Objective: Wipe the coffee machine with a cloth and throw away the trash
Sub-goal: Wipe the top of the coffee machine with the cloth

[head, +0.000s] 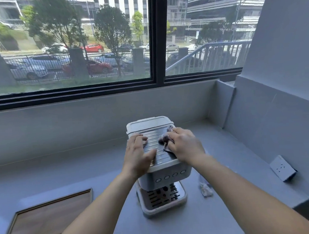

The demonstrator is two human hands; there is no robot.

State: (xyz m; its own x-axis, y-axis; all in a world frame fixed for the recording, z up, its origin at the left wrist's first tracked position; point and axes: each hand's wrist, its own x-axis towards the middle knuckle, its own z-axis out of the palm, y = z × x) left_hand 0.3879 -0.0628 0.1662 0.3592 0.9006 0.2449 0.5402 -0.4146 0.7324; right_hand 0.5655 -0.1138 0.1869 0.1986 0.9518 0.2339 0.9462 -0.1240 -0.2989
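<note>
**Cloth pressed on machine top**

The right hand (184, 145) curls round a crumpled cloth (164, 139) and presses it on the coffee machine (163, 173)'s ridged top. The left hand (138, 155) lies spread on the top's left edge. The machine stands mid-counter (80, 168), buttons facing near, long axis near-to-far.

The left forearm (94, 212) and right forearm (248, 190) are showing bare along their whole visible length, from the lower frame edge up to the wrists. The left hand (138, 156) and right hand (186, 144) are showing uncovered too.
</note>
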